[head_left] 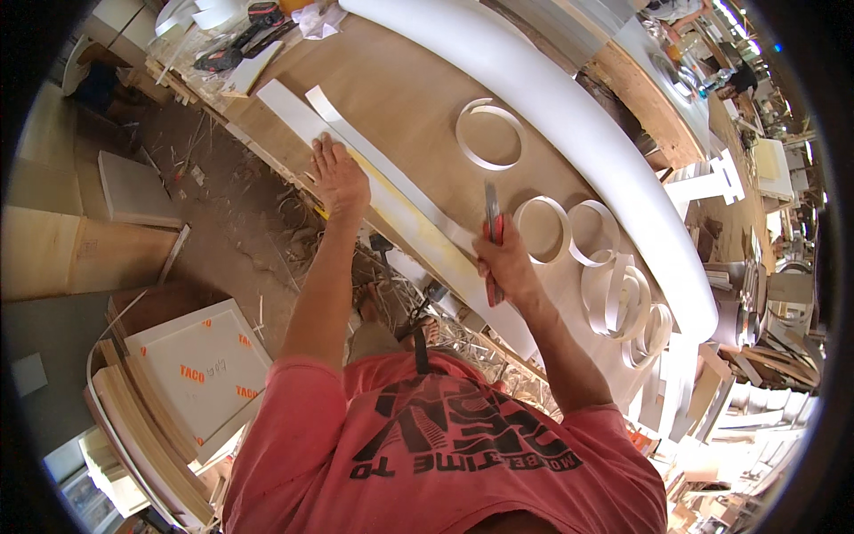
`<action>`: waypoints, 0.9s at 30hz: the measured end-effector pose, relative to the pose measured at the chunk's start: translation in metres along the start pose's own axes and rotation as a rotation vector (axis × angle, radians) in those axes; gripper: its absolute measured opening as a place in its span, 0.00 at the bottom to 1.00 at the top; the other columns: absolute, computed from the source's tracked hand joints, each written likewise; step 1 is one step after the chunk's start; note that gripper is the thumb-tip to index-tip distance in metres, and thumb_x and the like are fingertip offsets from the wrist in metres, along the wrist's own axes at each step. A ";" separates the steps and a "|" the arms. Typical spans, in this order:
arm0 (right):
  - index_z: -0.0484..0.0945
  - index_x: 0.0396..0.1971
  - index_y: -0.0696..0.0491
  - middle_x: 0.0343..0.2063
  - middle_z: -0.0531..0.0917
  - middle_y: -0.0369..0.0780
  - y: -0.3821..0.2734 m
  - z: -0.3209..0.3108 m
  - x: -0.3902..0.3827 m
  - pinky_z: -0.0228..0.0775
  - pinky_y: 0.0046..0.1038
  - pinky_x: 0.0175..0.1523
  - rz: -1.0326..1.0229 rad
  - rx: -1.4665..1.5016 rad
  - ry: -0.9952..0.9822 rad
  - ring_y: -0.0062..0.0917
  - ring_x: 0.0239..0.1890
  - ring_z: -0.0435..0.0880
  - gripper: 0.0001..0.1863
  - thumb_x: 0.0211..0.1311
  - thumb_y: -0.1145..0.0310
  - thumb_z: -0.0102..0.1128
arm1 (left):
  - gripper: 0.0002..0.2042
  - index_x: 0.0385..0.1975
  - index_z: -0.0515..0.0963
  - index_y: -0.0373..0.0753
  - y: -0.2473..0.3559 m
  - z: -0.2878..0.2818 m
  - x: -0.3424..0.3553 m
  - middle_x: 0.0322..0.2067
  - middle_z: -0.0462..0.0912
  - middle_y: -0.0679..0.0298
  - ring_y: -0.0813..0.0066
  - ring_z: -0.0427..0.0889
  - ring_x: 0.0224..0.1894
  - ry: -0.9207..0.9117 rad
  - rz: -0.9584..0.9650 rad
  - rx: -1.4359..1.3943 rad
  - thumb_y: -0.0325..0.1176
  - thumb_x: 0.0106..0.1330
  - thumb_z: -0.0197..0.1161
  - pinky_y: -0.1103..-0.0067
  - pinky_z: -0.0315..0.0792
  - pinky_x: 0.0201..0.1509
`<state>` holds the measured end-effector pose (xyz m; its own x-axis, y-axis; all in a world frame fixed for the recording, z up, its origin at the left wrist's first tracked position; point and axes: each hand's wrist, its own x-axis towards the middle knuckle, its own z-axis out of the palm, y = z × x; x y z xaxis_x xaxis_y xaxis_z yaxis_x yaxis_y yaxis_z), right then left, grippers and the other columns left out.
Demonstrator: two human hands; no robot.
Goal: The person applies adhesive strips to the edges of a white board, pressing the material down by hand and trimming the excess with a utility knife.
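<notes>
My left hand [341, 181] lies flat with its fingers spread on a long, narrow white board [286, 107] along the near edge of the worktable. Yellowish smears run along the board's face. Beside it stretches a thin white edging strip [378, 172], whose lower end reaches my right hand [505, 262]. That hand is closed round what looks like a red-and-grey utility knife [494, 218], its narrow grey end pointing away from me. Whether my right fingers also touch the strip, I cannot tell. A coiled white strip [460, 138] rests farther back on the brown tabletop [400, 80].
Several more white coils [543, 199] sit right of my right hand. A long, curved white panel [578, 102] borders the table's far side. Power tools [221, 59] lie at the far left end. Scraps litter the floor [222, 214]; stacked panels [200, 365] stand lower left.
</notes>
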<state>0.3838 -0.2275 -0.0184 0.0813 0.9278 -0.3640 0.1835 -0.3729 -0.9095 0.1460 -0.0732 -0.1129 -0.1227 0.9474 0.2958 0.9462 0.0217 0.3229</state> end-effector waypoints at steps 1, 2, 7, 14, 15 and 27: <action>0.62 0.35 0.56 0.20 0.72 0.39 -0.016 0.009 0.006 0.64 0.23 0.19 -0.016 0.068 -0.035 0.19 0.15 0.71 0.10 0.54 0.73 0.52 | 0.16 0.52 0.62 0.33 -0.001 0.000 0.001 0.64 0.55 0.50 0.53 0.48 0.69 0.000 0.000 0.002 0.30 0.65 0.45 0.64 0.45 0.71; 0.62 0.34 0.56 0.20 0.72 0.38 -0.038 0.022 0.013 0.63 0.23 0.19 -0.032 0.136 -0.071 0.19 0.15 0.70 0.11 0.54 0.73 0.53 | 0.16 0.51 0.63 0.33 -0.004 -0.001 0.000 0.64 0.55 0.50 0.52 0.48 0.69 0.023 0.009 -0.037 0.29 0.64 0.46 0.63 0.46 0.71; 0.62 0.35 0.55 0.20 0.70 0.36 -0.063 0.036 0.046 0.60 0.23 0.16 -0.109 -0.062 -0.024 0.18 0.13 0.68 0.09 0.55 0.72 0.51 | 0.17 0.52 0.63 0.33 0.008 -0.004 0.004 0.65 0.54 0.51 0.54 0.46 0.70 -0.065 0.020 0.044 0.28 0.63 0.47 0.64 0.43 0.72; 0.67 0.38 0.55 0.24 0.76 0.43 -0.103 -0.023 0.022 0.70 0.34 0.29 -0.092 -0.442 0.032 0.29 0.19 0.76 0.13 0.65 0.60 0.50 | 0.19 0.55 0.60 0.30 0.000 -0.004 0.002 0.65 0.54 0.48 0.49 0.46 0.69 -0.050 -0.021 0.030 0.28 0.65 0.46 0.60 0.45 0.71; 0.67 0.39 0.55 0.25 0.77 0.45 -0.115 -0.018 0.018 0.71 0.36 0.33 -0.091 -0.494 0.068 0.32 0.22 0.78 0.13 0.65 0.60 0.49 | 0.19 0.55 0.60 0.30 -0.006 -0.003 -0.001 0.65 0.54 0.48 0.50 0.46 0.69 -0.040 -0.028 0.047 0.28 0.65 0.46 0.60 0.44 0.71; 0.66 0.43 0.58 0.31 0.79 0.56 -0.037 0.115 0.169 0.70 0.48 0.42 -0.535 -0.973 -0.238 0.52 0.33 0.79 0.15 0.61 0.65 0.44 | 0.16 0.51 0.64 0.32 -0.001 0.003 -0.001 0.65 0.56 0.50 0.52 0.47 0.70 0.043 0.016 -0.118 0.30 0.64 0.43 0.62 0.43 0.71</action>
<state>0.2776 -0.0563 -0.0689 -0.4055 0.9087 -0.0996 0.8306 0.3208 -0.4552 0.1457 -0.0730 -0.1161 -0.1231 0.9326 0.3392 0.9067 -0.0332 0.4204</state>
